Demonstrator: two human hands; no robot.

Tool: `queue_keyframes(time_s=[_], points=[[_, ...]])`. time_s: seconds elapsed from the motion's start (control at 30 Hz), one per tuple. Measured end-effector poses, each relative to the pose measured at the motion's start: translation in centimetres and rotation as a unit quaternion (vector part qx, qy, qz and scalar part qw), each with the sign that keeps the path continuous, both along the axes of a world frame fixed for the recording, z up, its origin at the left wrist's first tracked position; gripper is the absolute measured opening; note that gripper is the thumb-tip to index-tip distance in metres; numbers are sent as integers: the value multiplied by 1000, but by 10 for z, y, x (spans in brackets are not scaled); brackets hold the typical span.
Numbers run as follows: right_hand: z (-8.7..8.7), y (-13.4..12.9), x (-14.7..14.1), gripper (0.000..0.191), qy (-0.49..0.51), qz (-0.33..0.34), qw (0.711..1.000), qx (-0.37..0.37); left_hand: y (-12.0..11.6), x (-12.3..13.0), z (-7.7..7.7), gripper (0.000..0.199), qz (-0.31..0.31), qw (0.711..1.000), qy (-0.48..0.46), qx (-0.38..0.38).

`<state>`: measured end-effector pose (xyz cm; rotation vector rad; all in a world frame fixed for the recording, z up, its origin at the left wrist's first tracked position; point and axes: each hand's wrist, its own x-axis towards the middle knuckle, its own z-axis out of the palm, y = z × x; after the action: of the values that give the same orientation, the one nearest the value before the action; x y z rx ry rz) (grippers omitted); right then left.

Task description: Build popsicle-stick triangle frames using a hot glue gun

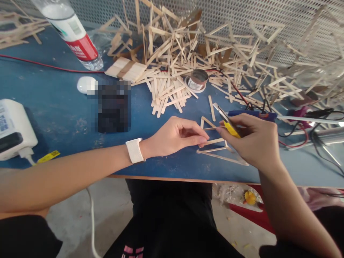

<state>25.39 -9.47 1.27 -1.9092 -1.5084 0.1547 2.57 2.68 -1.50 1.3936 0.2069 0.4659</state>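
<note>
Between my two hands a thin wooden stick [212, 128] is seen edge-on. My left hand [181, 136], with a white band at its wrist, pinches the stick's left end between thumb and fingers. My right hand [252, 138] is wrapped round a yellow utility knife [231, 129], its blade pointing up and left; the thumb tip touches the stick's right end. Beneath and between the hands, a frame of joined wooden sticks [223, 156] lies on the blue table [161, 166]. One loose stick [211, 108] lies just behind.
A big heap of sticks [172, 86] fills the back, with an open tin [197, 80] in it. A bottle [77, 39], white mouse [86, 85] and white power adapter [14, 129] are left. A blue glue gun [252, 114] and cables lie right.
</note>
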Motion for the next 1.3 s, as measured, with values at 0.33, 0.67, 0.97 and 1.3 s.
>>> queue_keyframes(time_s=[0.33, 0.67, 0.97, 1.3], points=[[9, 70, 2, 15, 40, 181, 982, -29, -2, -2, -2, 10, 46, 998, -25, 41], [26, 28, 8, 12, 7, 72, 991, 109, -1, -3, 0, 11, 29, 998, -2, 51], [-9, -36, -6, 33, 130, -49, 984, 108, 0, 0, 1, 9, 40, 998, 3, 44], [-3, -17, -11, 22, 77, -122, 985, 95, 1, 0, -1, 13, 42, 998, -5, 52]])
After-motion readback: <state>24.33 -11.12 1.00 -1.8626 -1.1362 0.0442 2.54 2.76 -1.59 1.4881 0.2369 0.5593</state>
